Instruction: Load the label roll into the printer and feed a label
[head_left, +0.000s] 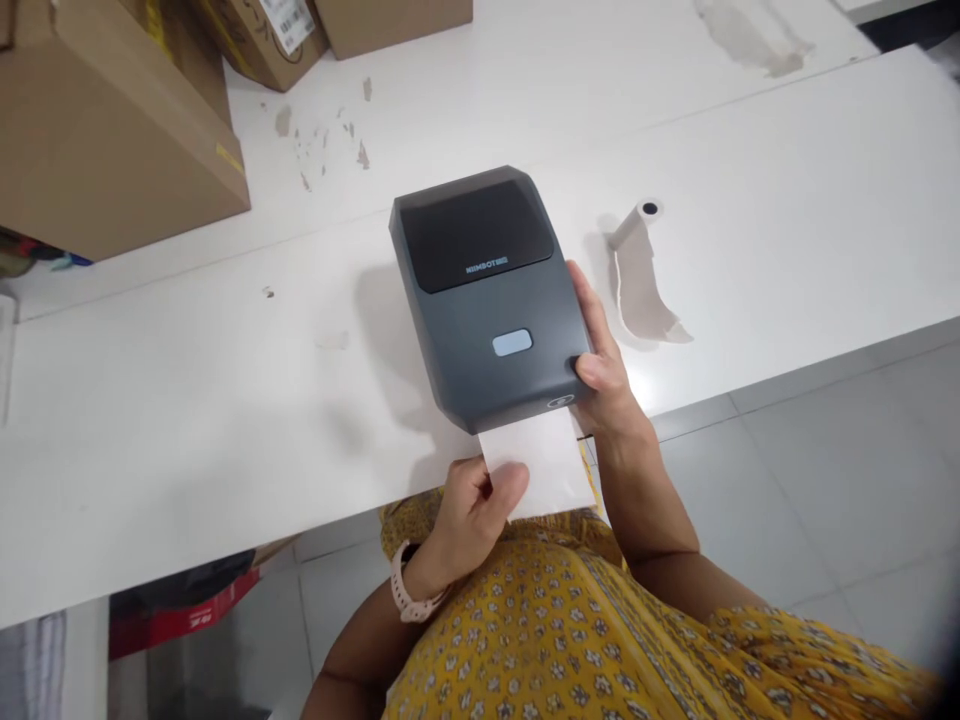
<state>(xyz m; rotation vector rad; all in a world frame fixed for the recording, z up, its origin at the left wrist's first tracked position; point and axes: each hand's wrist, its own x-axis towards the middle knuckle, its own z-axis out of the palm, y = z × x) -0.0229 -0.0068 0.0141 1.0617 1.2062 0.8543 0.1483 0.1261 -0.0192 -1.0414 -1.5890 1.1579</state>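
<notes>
A dark grey label printer [491,300] with a black window and a light oval button is held over the front edge of the white table. My right hand [604,365] grips its right side, thumb on the lower right corner. White paper [547,465] sticks out of the printer's near end. My left hand [480,510] pinches the left side of that paper, thumb on top and fingers curled beneath. To the right of the printer, a small paper roll [645,240] lies on the table with its loose end curling toward the front.
Cardboard boxes [120,130] stand at the back left of the white table [225,420]. Peeled patches mark the surface near them. Below the front edge at left is a red and black item [184,610]. Tiled floor shows at right.
</notes>
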